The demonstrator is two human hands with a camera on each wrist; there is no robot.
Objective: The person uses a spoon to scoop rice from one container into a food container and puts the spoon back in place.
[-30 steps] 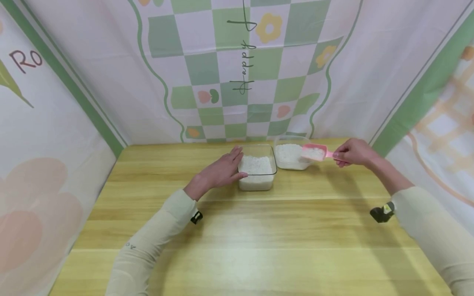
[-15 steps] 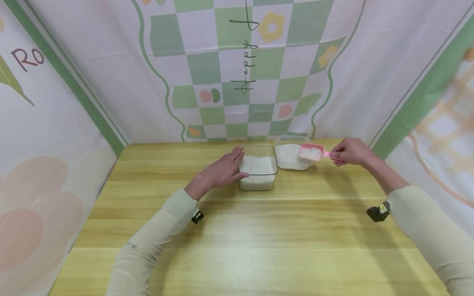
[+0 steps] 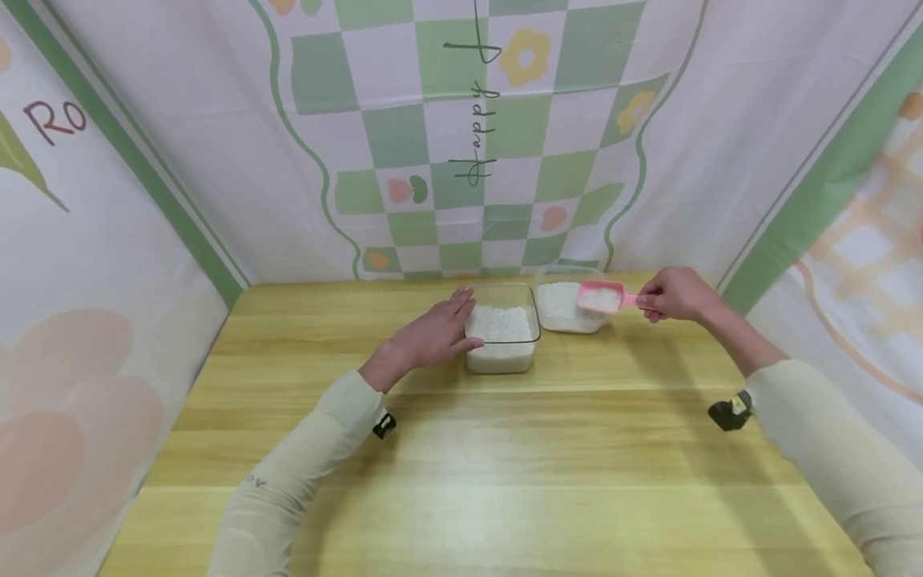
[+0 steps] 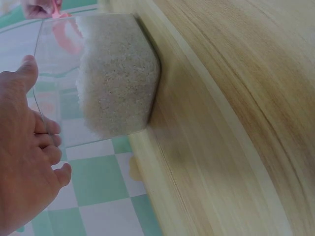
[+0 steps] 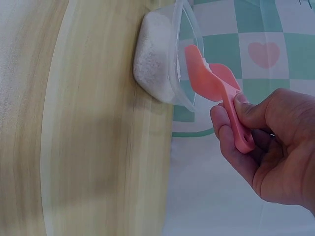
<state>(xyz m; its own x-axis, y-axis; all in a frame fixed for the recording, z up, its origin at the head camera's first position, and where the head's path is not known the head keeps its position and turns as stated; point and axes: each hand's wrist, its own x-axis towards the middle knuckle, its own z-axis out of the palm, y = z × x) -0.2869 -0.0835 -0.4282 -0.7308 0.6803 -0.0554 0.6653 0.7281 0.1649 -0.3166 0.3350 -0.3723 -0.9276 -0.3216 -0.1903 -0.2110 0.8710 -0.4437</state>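
In the head view my left hand [image 3: 433, 330] rests along the left side of a square glass container [image 3: 501, 359], thumb at the near rim, the other fingers toward the far corner. White rice [image 4: 115, 73] fills much of this container, its grains showing through the wall in the left wrist view. My right hand [image 3: 674, 295] grips a pink scoop [image 5: 216, 83] by its handle, thumb on top. The scoop holds rice and is raised over the right part of a clear plastic container [image 5: 179, 64], which also has rice in it.
Both containers stand side by side at the back of the wooden table [image 3: 461, 457], close to a green-and-white checkered cloth backdrop [image 3: 461, 184]. Patterned cloth hangs at the left and right sides too.
My right hand has shifted a little to the left with the loaded scoop, which now overlaps the plastic container more. My left hand has stayed on the glass container.
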